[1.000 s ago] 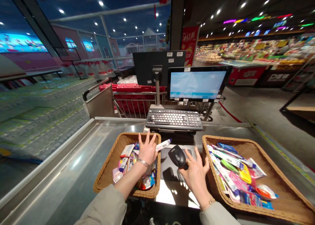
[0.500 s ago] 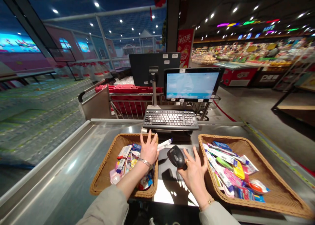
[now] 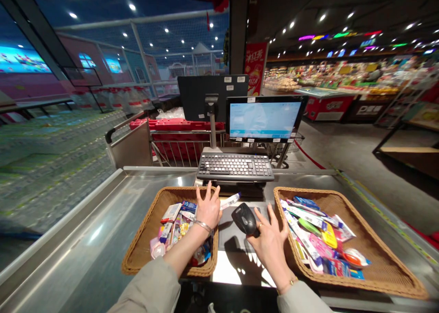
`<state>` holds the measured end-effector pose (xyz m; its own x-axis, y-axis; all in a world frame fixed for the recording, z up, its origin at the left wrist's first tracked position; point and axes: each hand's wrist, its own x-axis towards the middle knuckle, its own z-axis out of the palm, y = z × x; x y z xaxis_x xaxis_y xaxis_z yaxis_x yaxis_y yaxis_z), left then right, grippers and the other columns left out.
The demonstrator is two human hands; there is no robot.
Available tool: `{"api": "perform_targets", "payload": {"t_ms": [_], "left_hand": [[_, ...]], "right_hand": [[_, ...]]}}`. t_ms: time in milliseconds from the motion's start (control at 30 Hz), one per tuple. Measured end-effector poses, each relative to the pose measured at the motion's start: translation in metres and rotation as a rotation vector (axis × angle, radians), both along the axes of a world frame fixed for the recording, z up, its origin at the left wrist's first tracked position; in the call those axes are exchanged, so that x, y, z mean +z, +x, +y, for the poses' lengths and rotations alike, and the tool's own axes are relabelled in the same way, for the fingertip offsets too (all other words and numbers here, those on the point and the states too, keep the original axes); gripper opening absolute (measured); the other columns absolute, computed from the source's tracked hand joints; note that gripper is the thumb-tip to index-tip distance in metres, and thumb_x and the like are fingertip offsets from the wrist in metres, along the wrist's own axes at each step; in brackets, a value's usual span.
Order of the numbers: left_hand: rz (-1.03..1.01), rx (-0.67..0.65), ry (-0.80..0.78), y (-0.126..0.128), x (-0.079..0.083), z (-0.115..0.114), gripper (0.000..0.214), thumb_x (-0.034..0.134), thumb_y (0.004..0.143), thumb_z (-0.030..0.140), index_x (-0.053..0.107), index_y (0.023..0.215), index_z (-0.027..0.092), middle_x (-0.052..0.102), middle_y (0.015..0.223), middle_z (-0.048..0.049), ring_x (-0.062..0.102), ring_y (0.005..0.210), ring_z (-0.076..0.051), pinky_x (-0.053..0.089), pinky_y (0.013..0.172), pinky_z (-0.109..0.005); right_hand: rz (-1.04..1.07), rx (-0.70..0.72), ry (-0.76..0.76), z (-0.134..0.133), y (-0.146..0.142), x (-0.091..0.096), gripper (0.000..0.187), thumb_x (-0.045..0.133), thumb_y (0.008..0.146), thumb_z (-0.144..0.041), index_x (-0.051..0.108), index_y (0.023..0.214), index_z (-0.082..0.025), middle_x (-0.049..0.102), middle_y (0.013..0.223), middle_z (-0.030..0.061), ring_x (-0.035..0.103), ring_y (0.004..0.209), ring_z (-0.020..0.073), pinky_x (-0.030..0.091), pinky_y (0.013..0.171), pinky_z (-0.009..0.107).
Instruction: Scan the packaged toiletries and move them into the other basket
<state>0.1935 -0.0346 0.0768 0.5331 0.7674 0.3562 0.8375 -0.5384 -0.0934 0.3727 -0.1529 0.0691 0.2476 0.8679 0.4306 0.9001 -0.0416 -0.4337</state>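
Note:
My left hand (image 3: 207, 209) is over the right edge of the left wicker basket (image 3: 140, 233), its upper fingers spread. It pinches one end of a slim white box with a dark blue tip (image 3: 230, 200), which points to the right above the counter. My right hand (image 3: 270, 246) grips a black barcode scanner (image 3: 244, 218) between thumb and fingers, other fingers stretched out. The scanner's head is just below and right of the slim box. Small packaged goods fill part of the left basket. The right wicker basket (image 3: 387, 265) holds slim boxes, a yellow pack (image 3: 329, 236) and other packets.
A black keyboard (image 3: 235, 166) sits behind the baskets, below a lit screen (image 3: 263, 119) and a second monitor's back (image 3: 212, 96). The metal counter (image 3: 99, 230) has a raised left edge. A shopping cart (image 3: 174, 146) stands beyond it.
The view has shifted slightly, moving the surroundings a little left. Both hands keep nearly the same pose, with the slim box and the scanner still held.

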Motion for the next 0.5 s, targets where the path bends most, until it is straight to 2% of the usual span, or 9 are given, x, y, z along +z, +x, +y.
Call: {"api": "perform_targets", "payload": {"t_ms": [300, 500], "left_hand": [[-0.007, -0.004, -0.003, 0.0022, -0.0018, 0.0013, 0.016, 0.064, 0.077, 0.029, 0.073, 0.088, 0.022, 0.048, 0.147, -0.0048, 0.021, 0.145, -0.04, -0.01, 0.111, -0.074], [-0.009, -0.005, -0.003, 0.0052, -0.0012, 0.0017, 0.016, 0.064, 0.077, 0.029, 0.073, 0.087, 0.022, 0.047, 0.147, -0.0052, 0.021, 0.145, -0.039, -0.012, 0.111, -0.074]], "right_hand": [[-0.01, 0.006, 0.021, 0.0004, 0.0029, -0.0008, 0.014, 0.057, 0.07, -0.026, 0.071, 0.073, -0.026, 0.067, 0.121, 0.0006, 0.036, 0.136, 0.0335, 0.009, 0.11, 0.061], [0.017, 0.013, 0.002, -0.002, 0.0041, 0.0006, 0.014, 0.059, 0.068, -0.021, 0.07, 0.073, -0.027, 0.066, 0.123, -0.0013, 0.035, 0.137, 0.0322, 0.007, 0.112, 0.06]]}}
